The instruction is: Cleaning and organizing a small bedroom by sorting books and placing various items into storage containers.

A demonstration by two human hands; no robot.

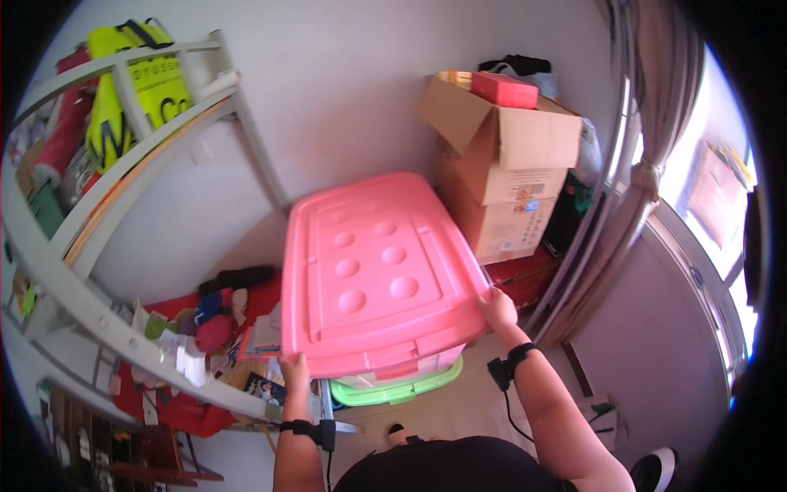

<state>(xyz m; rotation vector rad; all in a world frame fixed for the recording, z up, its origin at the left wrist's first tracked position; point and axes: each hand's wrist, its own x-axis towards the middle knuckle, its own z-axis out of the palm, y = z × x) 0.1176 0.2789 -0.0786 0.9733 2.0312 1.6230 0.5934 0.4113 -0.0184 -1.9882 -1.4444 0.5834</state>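
A large pink plastic storage box lid (377, 271) with round dimples fills the middle of the view. My left hand (295, 373) grips its near left corner, and my right hand (498, 312) holds the near right corner. The fingers of both hands curl under the rim and are partly hidden. A pale pink box wall (402, 371) shows just below the lid's front edge. Lower down is a bright green lid (402, 392), mostly covered by the pink one. Whether the pink box rests on the green lid I cannot tell.
Stacked cardboard boxes (516, 197) stand at the back right, a red box (504, 90) on top. On the left is a metal bunk bed frame (123, 344), with clutter on a red surface (197, 418) beneath. A tied curtain (648, 180) hangs by the window at right.
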